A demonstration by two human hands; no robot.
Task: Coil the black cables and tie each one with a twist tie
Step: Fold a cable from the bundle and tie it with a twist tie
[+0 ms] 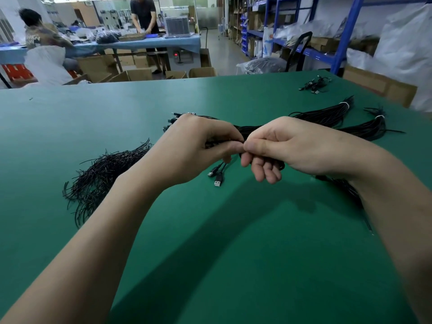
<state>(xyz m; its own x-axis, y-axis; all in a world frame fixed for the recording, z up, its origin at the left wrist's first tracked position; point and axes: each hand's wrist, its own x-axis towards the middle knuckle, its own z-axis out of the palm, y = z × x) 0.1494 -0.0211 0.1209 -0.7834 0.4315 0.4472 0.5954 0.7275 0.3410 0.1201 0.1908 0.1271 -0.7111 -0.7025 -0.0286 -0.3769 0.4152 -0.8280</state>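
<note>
Both hands meet above the green table [233,242], thumbs tip to tip. The left hand [198,146] has its fingers curled round a gathered black cable [221,168], and the right hand [282,146] pinches the same cable with thumb and forefinger, its other 3 fingers loosely bent beneath. 2 USB plugs [217,182] hang from the coil just below the left hand. Whether a twist tie already sits under the thumbs cannot be seen, but the pinch suggests this cable is coiled and is being tied.

Left of the left hand lies a loose heap of thin black twist ties [102,176], so plenty remain. Beyond the hands, 2 long bundles of uncoiled cables [327,118] stretch away past the right hand, each held by a white band [343,104], and that is the bulk of the work still waiting. More dark cables [343,185] lie partly hidden under the right forearm; whether they are finished coils cannot be told. On this showing the job looks far from done.
</note>
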